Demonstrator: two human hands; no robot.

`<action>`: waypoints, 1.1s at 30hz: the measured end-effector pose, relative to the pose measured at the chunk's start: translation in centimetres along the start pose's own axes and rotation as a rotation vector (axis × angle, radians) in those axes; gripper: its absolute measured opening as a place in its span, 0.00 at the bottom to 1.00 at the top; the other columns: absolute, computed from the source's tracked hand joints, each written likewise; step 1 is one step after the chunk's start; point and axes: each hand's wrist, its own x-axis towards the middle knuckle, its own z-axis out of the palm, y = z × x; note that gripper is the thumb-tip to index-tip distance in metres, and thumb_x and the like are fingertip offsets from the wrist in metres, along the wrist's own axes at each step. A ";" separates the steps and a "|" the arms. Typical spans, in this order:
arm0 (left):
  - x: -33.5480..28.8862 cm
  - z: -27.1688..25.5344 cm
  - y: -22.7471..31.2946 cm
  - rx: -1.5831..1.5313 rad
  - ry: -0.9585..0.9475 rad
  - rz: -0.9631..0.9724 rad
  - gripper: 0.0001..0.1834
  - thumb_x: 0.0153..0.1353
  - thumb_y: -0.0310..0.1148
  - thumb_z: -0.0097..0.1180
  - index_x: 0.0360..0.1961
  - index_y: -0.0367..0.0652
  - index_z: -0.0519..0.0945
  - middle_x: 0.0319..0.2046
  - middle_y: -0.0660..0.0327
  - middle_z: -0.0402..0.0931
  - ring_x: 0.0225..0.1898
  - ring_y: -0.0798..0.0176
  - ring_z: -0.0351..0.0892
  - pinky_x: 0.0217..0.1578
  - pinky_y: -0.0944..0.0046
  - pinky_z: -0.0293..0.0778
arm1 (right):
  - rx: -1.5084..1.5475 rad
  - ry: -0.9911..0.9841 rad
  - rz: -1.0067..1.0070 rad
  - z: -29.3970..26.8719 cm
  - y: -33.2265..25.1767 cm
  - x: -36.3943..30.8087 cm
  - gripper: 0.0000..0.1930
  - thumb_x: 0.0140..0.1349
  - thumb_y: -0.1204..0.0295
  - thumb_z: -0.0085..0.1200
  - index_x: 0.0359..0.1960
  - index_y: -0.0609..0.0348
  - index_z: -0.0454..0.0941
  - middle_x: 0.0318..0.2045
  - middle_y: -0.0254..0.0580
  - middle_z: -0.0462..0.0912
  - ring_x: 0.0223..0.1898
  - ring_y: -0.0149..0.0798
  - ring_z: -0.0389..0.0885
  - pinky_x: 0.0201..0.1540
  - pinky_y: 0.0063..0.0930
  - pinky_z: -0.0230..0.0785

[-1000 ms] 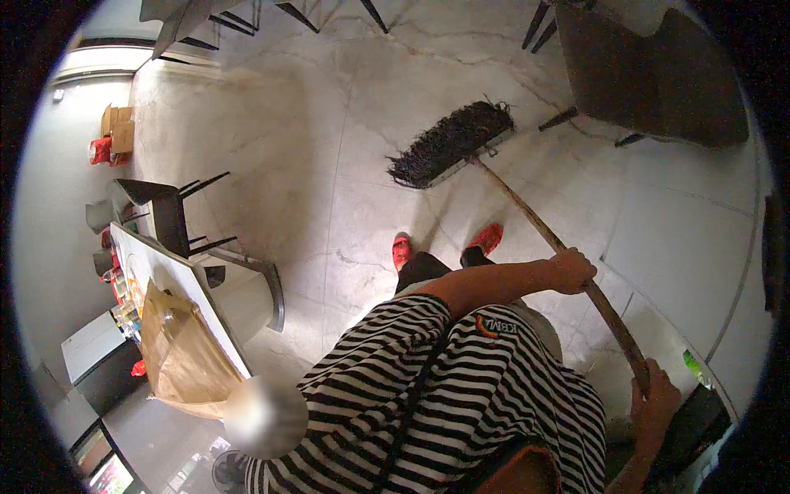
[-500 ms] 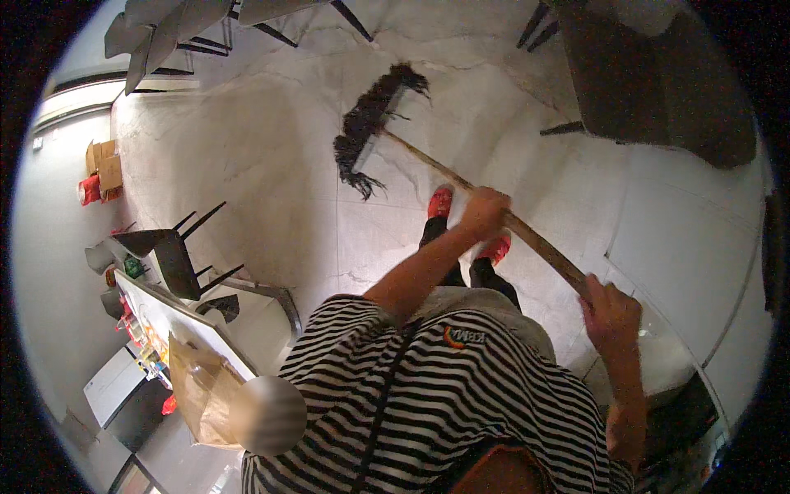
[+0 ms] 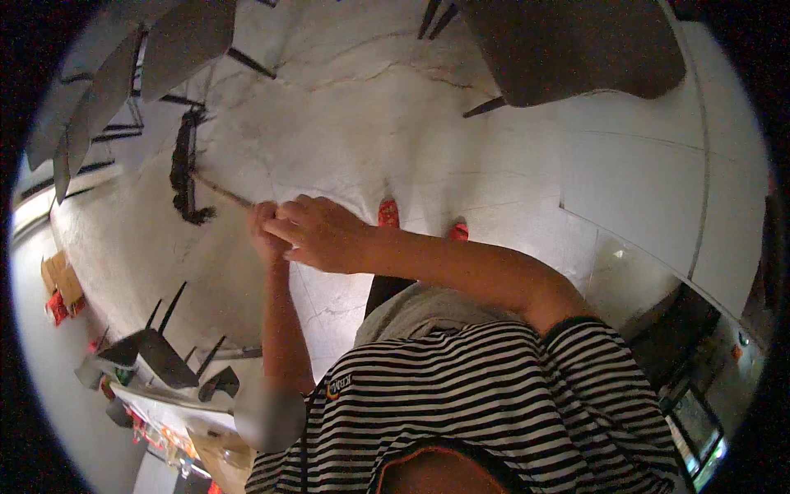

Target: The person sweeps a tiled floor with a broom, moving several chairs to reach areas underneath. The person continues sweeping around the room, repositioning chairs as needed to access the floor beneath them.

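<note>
Head view: both hands are closed around the broom handle (image 3: 220,193). The right hand (image 3: 322,233) lies over and just right of the left hand (image 3: 265,235). The black broom head (image 3: 184,167) rests on the pale floor (image 3: 461,156), far left, near dark chairs (image 3: 169,37).

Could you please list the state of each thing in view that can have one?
broom: head down on the floor, handle slanting up to the hands
left hand: closed on the broom handle
right hand: closed on the handle, over the left
dark chair: upright beside the table
</note>
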 end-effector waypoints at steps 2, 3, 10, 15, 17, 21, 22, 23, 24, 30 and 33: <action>0.4 -0.1 3.0 0.344 0.182 0.305 0.08 0.55 0.25 0.56 0.22 0.41 0.69 0.25 0.60 0.69 0.27 0.60 0.67 0.29 0.62 0.65 | -0.142 -0.148 0.009 -5.4 1.8 -3.6 0.19 0.50 0.69 0.54 0.46 0.59 0.72 0.43 0.50 0.73 0.45 0.52 0.72 0.47 0.46 0.67; 0.4 -0.5 3.3 0.158 0.192 0.139 0.11 0.54 0.24 0.57 0.20 0.41 0.68 0.23 0.61 0.67 0.26 0.62 0.64 0.28 0.65 0.64 | -0.167 -0.156 0.080 -7.0 4.3 -6.7 0.18 0.49 0.72 0.53 0.44 0.60 0.73 0.37 0.49 0.74 0.43 0.52 0.73 0.45 0.45 0.69; 4.6 -1.8 1.2 -0.077 0.182 0.037 0.18 0.59 0.28 0.55 0.16 0.43 0.62 0.16 0.69 0.56 0.20 0.72 0.53 0.21 0.69 0.53 | -0.171 -0.038 1.002 -24.7 14.6 -35.2 0.27 0.54 0.68 0.59 0.57 0.59 0.65 0.50 0.50 0.69 0.52 0.46 0.71 0.52 0.36 0.67; 7.4 7.6 19.7 0.447 0.110 0.194 0.18 0.63 0.32 0.51 0.17 0.39 0.65 0.16 0.70 0.58 0.19 0.75 0.53 0.19 0.70 0.50 | -0.334 0.355 1.354 -40.8 24.4 -50.7 0.35 0.49 0.57 0.63 0.59 0.54 0.64 0.53 0.49 0.69 0.52 0.47 0.71 0.54 0.38 0.65; 6.7 10.5 23.0 0.389 0.143 0.249 0.19 0.63 0.35 0.53 0.17 0.39 0.65 0.15 0.70 0.57 0.19 0.76 0.53 0.18 0.70 0.46 | -0.334 0.525 1.416 -49.0 27.0 -49.3 0.36 0.51 0.54 0.61 0.58 0.60 0.64 0.54 0.51 0.70 0.54 0.48 0.70 0.58 0.39 0.60; 4.7 18.8 33.4 0.201 0.168 0.241 0.20 0.63 0.38 0.51 0.16 0.42 0.63 0.15 0.68 0.56 0.18 0.74 0.54 0.19 0.69 0.45 | -0.122 0.665 1.415 -63.4 35.8 -49.9 0.41 0.51 0.53 0.61 0.62 0.64 0.58 0.58 0.50 0.66 0.52 0.47 0.72 0.50 0.34 0.67; 4.5 19.5 34.3 0.134 0.138 0.282 0.21 0.63 0.38 0.50 0.16 0.42 0.62 0.14 0.68 0.55 0.18 0.74 0.54 0.19 0.69 0.46 | -0.157 0.691 1.403 -65.5 38.2 -50.1 0.44 0.48 0.52 0.63 0.62 0.64 0.57 0.58 0.50 0.66 0.51 0.46 0.72 0.48 0.34 0.69; 4.6 20.0 34.9 0.069 0.112 0.313 0.21 0.64 0.39 0.50 0.16 0.43 0.61 0.14 0.67 0.54 0.18 0.73 0.53 0.19 0.69 0.46 | -0.196 0.717 1.388 -67.6 40.6 -50.1 0.47 0.46 0.51 0.65 0.63 0.64 0.56 0.58 0.49 0.66 0.51 0.44 0.72 0.45 0.33 0.71; 4.5 20.6 35.3 0.090 0.148 0.260 0.21 0.64 0.39 0.49 0.16 0.43 0.61 0.14 0.67 0.54 0.18 0.73 0.53 0.19 0.69 0.47 | -0.231 0.741 1.375 -69.8 43.0 -50.3 0.51 0.43 0.50 0.67 0.64 0.63 0.55 0.58 0.49 0.66 0.51 0.43 0.72 0.42 0.33 0.72; 4.3 21.3 35.4 0.045 0.360 0.248 0.21 0.64 0.38 0.48 0.16 0.45 0.58 0.13 0.69 0.51 0.16 0.72 0.50 0.19 0.68 0.46 | -0.505 0.835 1.299 -75.1 51.7 -47.8 0.43 0.44 0.50 0.66 0.57 0.65 0.65 0.48 0.48 0.76 0.43 0.43 0.78 0.39 0.35 0.74; 4.5 18.3 34.2 0.007 0.393 0.198 0.21 0.64 0.38 0.45 0.15 0.46 0.57 0.13 0.68 0.51 0.15 0.71 0.52 0.19 0.68 0.48 | -0.294 0.897 1.153 -74.1 53.0 -48.2 0.36 0.46 0.50 0.63 0.53 0.62 0.70 0.43 0.46 0.79 0.42 0.42 0.79 0.39 0.35 0.73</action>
